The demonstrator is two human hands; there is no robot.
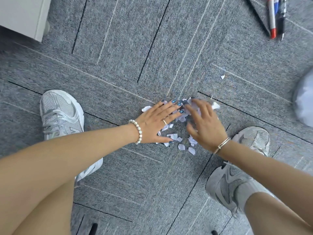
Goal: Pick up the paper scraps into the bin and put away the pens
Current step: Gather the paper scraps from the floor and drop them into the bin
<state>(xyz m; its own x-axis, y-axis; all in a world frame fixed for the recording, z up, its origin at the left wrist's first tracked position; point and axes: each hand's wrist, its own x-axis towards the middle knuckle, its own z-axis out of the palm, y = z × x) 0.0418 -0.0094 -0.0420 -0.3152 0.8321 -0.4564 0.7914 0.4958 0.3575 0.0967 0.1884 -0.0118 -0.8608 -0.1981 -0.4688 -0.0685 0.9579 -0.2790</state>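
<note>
My left hand (156,123) lies flat, fingers straight, on the scraps (176,137) heaped on the carpet (118,73) between my shoes. My right hand (205,123), blurred, spreads wide over them. Light, flimsy, they probably need scooping from beneath. Pens (277,17) lie far right.

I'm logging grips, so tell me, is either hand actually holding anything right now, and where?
Nothing is gripped. The left hand lies flat with straight fingers on the paper scraps; the blurred right hand is spread over them, apparently raking them together.
</note>
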